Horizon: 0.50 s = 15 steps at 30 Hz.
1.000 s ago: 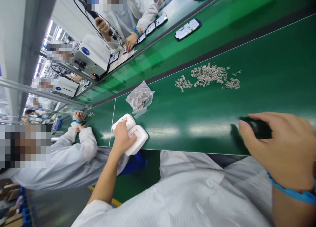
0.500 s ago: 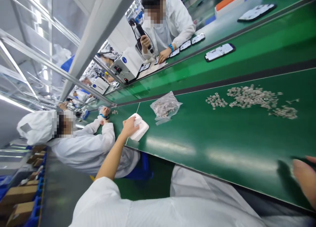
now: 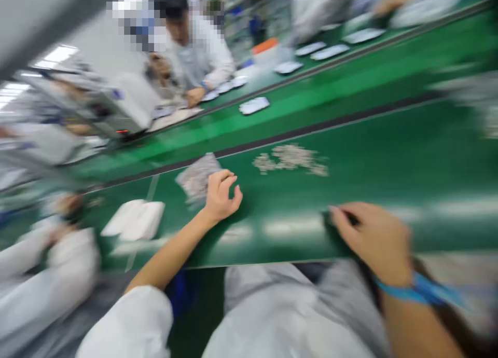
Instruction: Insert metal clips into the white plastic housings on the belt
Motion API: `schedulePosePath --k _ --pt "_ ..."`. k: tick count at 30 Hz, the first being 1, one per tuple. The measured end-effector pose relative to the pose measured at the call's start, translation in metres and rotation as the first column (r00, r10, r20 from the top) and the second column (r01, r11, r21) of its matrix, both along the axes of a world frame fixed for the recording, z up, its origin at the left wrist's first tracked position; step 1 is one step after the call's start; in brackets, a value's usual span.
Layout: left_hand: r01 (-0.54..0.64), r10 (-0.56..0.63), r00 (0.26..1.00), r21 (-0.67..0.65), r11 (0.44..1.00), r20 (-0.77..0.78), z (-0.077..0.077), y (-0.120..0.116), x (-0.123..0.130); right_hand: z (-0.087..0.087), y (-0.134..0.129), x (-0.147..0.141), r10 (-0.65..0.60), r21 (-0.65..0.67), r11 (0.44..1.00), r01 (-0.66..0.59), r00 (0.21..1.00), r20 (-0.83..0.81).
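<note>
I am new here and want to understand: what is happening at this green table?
The left hand is by the plastic bag, apparently holding nothing. The right hand is over the near side of the table; blur hides whether it holds anything. Loose small parts lie farther back, with two white items at left.

Clear plastic bag (image 3: 197, 177): crumpled, lying on the green surface (image 3: 272, 205), small pale contents blurred inside. Nearest your left hand (image 3: 223, 194), which overlaps its edge in view; contact unclear.

Loose small parts (image 3: 293, 156): silvery-beige, blurred, spread in an uneven heap, a smaller cluster at the bag's side. Nearest pile to your right hand (image 3: 371, 238), well apart from it.

Two white blocks (image 3: 142, 220): flat, side by side, slightly askew, across a thin pale line, beyond the bag from the heap. Surface markings unreadable.
</note>
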State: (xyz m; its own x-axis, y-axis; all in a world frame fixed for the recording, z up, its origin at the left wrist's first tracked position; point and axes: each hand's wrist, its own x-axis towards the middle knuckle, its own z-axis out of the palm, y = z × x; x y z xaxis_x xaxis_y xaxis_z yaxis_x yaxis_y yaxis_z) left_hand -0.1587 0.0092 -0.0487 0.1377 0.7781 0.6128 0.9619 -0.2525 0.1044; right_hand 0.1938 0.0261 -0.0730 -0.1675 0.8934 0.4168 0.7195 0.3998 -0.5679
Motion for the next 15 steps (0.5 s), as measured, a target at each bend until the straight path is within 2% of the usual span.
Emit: schedulePosePath --k 1,2,3,5,6,7,9,13,15 --pt "0.251 -0.252 0.968 0.078 0.965 0.000 -0.008 0.014 0.033 0.006 0.005 0.000 0.062 -0.021 0.998 -0.061 0.998 0.023" --pt "0.448 -0.450 0.893 0.124 0.886 -0.008 -0.014 0.026 0.062 0.009 0.014 0.003 0.053 -0.034 0.998 -0.053 0.998 0.017" --pt "0.588 -0.592 0.806 0.140 0.797 -0.018 -0.020 0.037 0.089 0.008 0.025 0.009 -0.013 -0.011 1.000 0.013 1.000 0.017" --pt "0.759 -0.755 0.651 0.077 0.646 -0.076 -0.027 0.051 0.127 0.002 0.046 0.028 -0.201 0.104 0.975 0.195 0.978 0.048" --pt "0.805 -0.798 0.590 0.010 0.594 -0.122 -0.028 0.055 0.138 -0.001 0.053 0.038 -0.294 0.157 0.947 0.280 0.953 0.071" --pt "0.824 -0.819 0.549 -0.057 0.564 -0.164 -0.029 0.058 0.145 -0.004 0.058 0.048 -0.363 0.187 0.921 0.343 0.928 0.088" --pt "0.805 -0.813 0.543 -0.148 0.575 -0.208 -0.027 0.058 0.147 -0.007 0.062 0.058 -0.437 0.215 0.888 0.407 0.892 0.115" --pt "0.691 -0.722 0.669 -0.208 0.692 -0.176 -0.022 0.053 0.138 -0.008 0.065 0.051 -0.457 0.259 0.881 0.397 0.856 0.241" --pt "0.659 -0.698 0.698 -0.238 0.713 -0.158 -0.022 0.053 0.138 -0.008 0.066 0.045 -0.519 0.268 0.851 0.452 0.801 0.297"
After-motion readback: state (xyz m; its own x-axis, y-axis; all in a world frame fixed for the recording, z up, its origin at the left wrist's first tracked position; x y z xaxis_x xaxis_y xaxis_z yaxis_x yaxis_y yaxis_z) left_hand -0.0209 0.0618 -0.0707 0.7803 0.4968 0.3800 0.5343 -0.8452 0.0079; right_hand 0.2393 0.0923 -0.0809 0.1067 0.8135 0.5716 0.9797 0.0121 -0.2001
